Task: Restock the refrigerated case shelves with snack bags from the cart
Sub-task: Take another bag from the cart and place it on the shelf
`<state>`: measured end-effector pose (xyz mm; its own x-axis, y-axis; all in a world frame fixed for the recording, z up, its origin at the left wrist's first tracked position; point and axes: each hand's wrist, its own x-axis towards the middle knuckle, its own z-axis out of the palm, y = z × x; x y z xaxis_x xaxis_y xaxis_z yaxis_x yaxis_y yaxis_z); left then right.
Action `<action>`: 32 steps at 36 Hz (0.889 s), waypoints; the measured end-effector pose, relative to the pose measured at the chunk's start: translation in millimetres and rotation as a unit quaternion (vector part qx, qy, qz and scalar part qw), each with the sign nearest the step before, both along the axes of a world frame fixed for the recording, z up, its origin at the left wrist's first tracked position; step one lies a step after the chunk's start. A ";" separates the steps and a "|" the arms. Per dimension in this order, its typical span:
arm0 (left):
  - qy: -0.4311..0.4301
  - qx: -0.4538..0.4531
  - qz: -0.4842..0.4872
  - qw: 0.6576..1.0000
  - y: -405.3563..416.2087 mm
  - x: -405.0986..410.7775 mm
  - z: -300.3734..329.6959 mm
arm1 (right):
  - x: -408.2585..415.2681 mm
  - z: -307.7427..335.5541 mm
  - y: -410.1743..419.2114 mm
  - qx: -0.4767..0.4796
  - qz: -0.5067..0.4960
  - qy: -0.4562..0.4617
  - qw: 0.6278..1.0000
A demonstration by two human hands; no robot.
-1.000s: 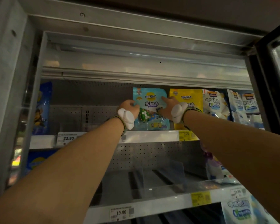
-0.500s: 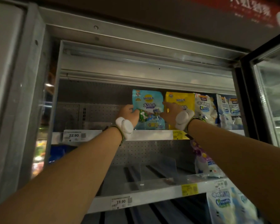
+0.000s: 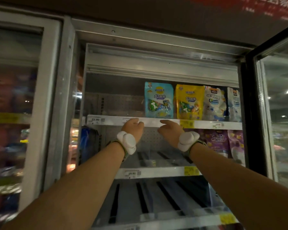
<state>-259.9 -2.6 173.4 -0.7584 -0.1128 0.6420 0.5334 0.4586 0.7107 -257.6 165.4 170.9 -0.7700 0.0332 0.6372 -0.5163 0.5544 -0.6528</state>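
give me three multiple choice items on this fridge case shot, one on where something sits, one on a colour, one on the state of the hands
1. Where does the blue snack bag stand?
A. top shelf, left of the yellow bag
B. bottom shelf
C. in the left hand

2. What colour is the bag right of the blue one?
A. red
B. yellow
C. green

3. What are the hands doing?
A. both grip the blue bag
B. one holds a price tag
C. both hold nothing, below the top shelf edge

Answers:
1 A, it stands upright on the top shelf beside the yellow bag.
2 B, its front is yellow.
3 C, the left hand and right hand hold nothing.
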 end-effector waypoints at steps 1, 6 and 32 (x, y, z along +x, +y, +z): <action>-0.002 0.007 -0.001 1.000 0.3 6.5 -6.8 | 4.0 -6.5 -2.0 0.000 0.015 0.000 1.000; -0.023 0.023 0.012 0.999 0.2 38.1 -46.2 | 36.3 -39.8 -15.5 -0.003 0.064 -0.041 0.997; -0.201 0.218 0.123 0.947 -91.2 220.6 -297.6 | 160.4 -270.2 -148.0 -0.082 0.313 -0.209 0.923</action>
